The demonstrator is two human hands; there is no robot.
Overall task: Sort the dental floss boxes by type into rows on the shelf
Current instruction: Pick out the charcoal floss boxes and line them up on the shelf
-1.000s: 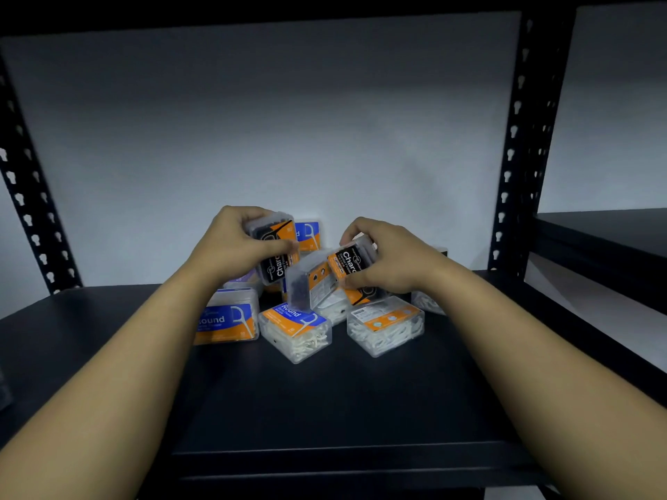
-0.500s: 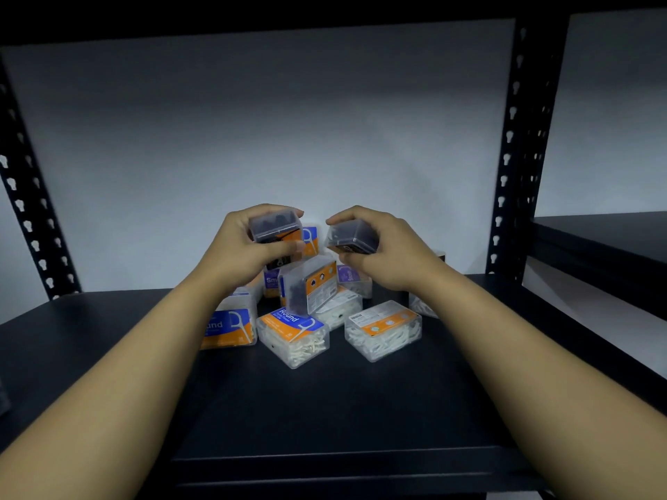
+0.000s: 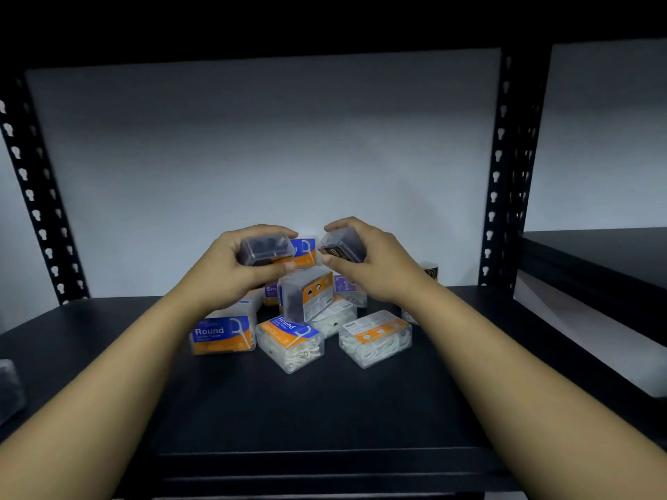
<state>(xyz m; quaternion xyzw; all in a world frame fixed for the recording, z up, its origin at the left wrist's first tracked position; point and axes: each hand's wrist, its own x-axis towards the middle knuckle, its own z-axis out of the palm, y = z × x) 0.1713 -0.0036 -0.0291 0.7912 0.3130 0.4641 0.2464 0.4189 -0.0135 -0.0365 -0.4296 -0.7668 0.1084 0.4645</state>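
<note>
Black shelf (image 3: 325,409) in front; pile of floss boxes (image 3: 306,319) lies mid-shelf, "Round" box (image 3: 222,335) nearest left. Above pile, left hand (image 3: 231,268) is clamped round dark-filled box (image 3: 265,249), right hand (image 3: 371,261) round second dark box (image 3: 343,245)

Shelf (image 3: 325,409) black, matte. Upright posts (image 3: 505,175) black, pale keyhole slots. Wall (image 3: 252,157) grey-white. "Round" box (image 3: 222,335) blue over orange label. Held boxes (image 3: 266,247) dark contents, clear shell. Front right box (image 3: 375,337) clear, white picks, orange strip.

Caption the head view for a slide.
Left hand and right hand each hold a dark floss box above the unsorted pile.
</note>
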